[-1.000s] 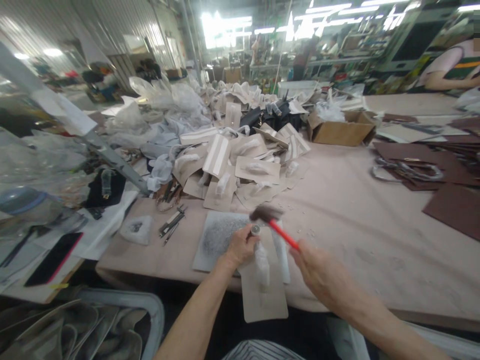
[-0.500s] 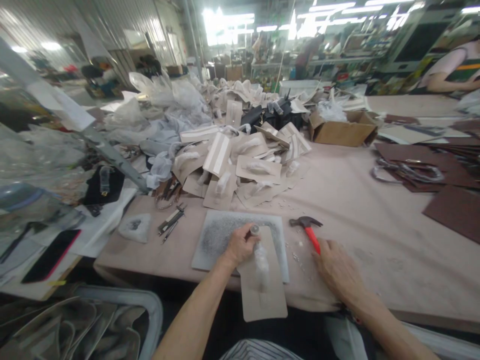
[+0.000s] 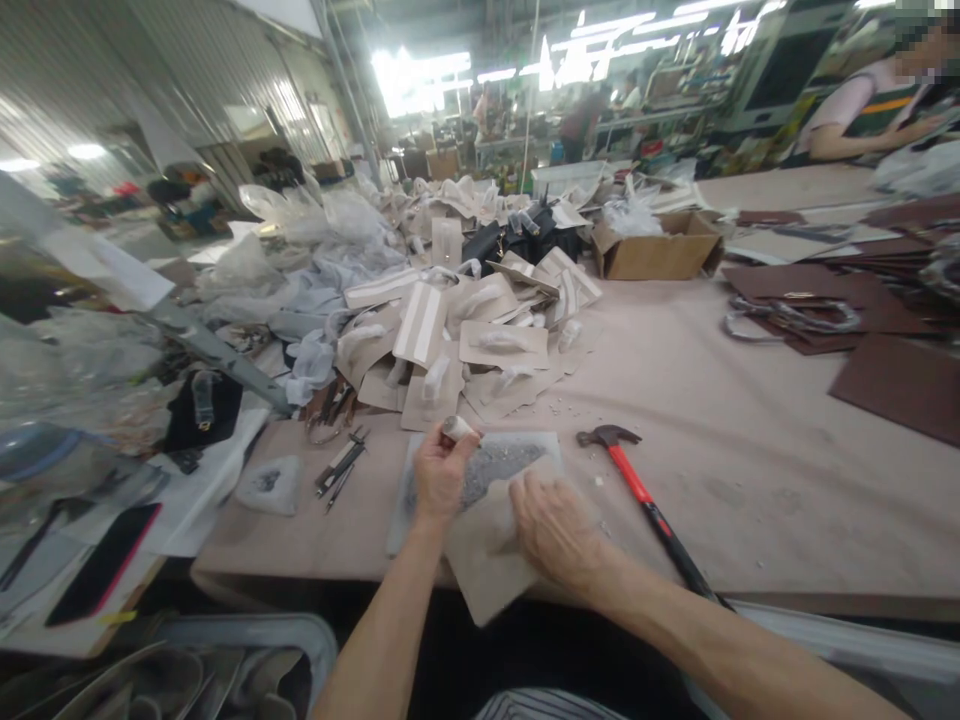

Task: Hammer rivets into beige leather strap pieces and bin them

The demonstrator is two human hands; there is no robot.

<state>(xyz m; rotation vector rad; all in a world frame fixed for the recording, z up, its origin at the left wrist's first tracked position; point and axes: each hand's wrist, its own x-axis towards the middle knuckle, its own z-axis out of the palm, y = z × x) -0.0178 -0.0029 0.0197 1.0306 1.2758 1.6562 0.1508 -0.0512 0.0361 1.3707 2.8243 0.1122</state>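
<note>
My left hand (image 3: 441, 478) is closed on a short pale cylindrical tool (image 3: 459, 429) with a round end, tilted over the board. My right hand (image 3: 551, 515) is closed over the beige bag panel (image 3: 487, 555), its fingertips hidden behind the panel's upper part. That panel overhangs the table's front edge, partly covering the grey board (image 3: 403, 505), which is dark and speckled in its middle. A claw hammer (image 3: 634, 480) with a red and black handle lies on the table right of my right hand, untouched.
Beige panels with plastic-wrapped handles (image 3: 502, 343) are heaped behind the board. Pens or similar slim tools (image 3: 343, 465) and a plastic bag of small bits (image 3: 268, 485) lie left. A cardboard box (image 3: 656, 255) and brown panels (image 3: 900, 385) stand right; a co-worker (image 3: 862, 110) is behind.
My right hand has let go of the hammer and moved left onto the panel. My left hand has shifted left with the cylindrical tool, now tilted. The panel has turned.
</note>
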